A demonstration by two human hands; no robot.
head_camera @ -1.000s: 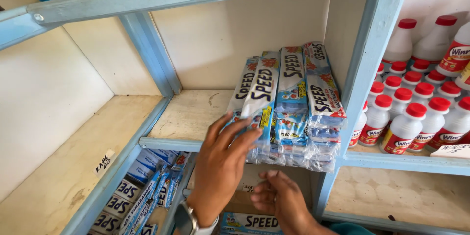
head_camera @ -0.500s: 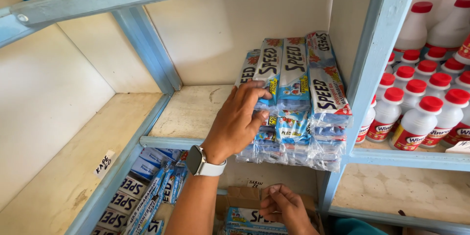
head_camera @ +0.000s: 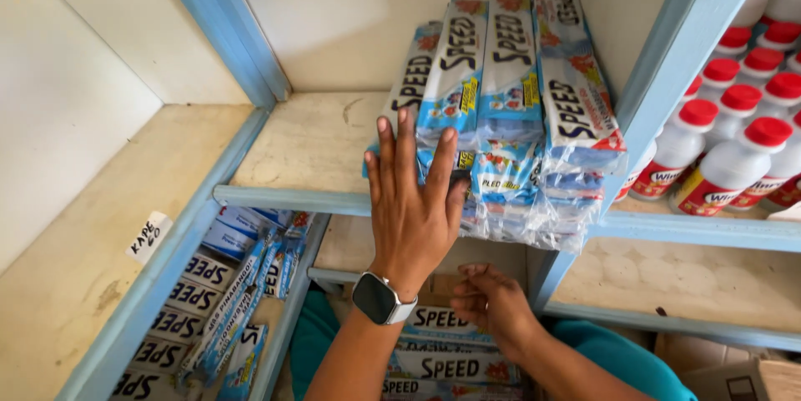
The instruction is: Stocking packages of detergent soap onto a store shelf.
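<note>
Left hand (head_camera: pixel 410 209) (fingers spread) presses flat against upright detergent packets (head_camera: pixel 509 109), long axes vertical.

A shop: blue shelves (head_camera: pixel 284 199) stocked with packets (head_camera: pixel 509 109) and bottles (head_camera: pixel 734 159).

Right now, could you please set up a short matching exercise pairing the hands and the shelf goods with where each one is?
Things:
1. left hand
2. right hand
3. white plastic bottles with red caps

Places:
A. right-hand shelf compartment
B. flat against the stacked blue-and-white sachet packs
C. lower down, over the cardboard box of packs

Pairs: 1-B, 2-C, 3-A
</note>
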